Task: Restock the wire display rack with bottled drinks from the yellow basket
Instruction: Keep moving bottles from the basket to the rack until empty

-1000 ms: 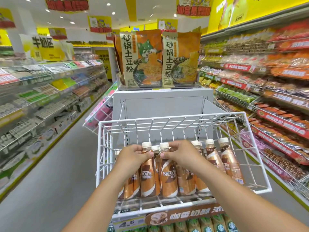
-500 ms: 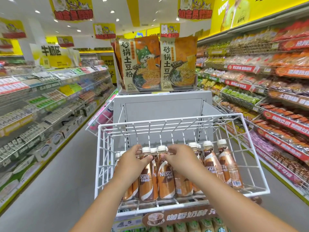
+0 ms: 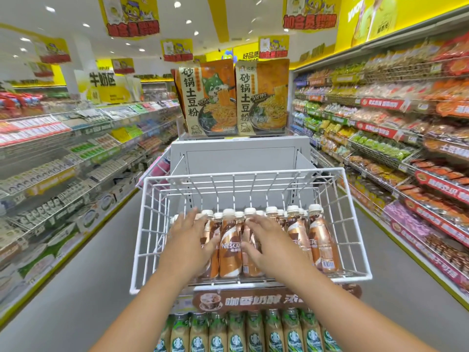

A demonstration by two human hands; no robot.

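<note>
Both my hands are inside the white wire rack [image 3: 355, 250], at the front-left cluster of Nescafé bottles [image 3: 230, 250]. Left hand [image 3: 189, 241]: fingers straight, spread, palm lying against the bottles on its side, nothing gripped. Right hand [image 3: 269, 240]: same, fingers extended over the shoulders of the bottles beside the labelled one, thumb low against a bottle body. Neither hand has hold of anything; this is flat-hand contact only.

Step as I read it: squaring up the placed bottles, not placing. To do it well, press low on the bodies, not the caps, so they slide instead of tipping. Squeeze inward from both sides to shut the gaps between my palms, then nudge the block toward the front wire so the labels line up. Light force; the wire floor can catch a base and tip a bottle.

Orientation: bottles stand upright, long axis vertical, white caps up, the labelled one facing me between my hands. The row runs on to the right of my right hand, those bottles leaning slightly right at the top (could be lens distortion).

Yellow basket isn't in view. Green-label bottles [image 3: 253, 334] sit on the tier below my wrists.
</note>
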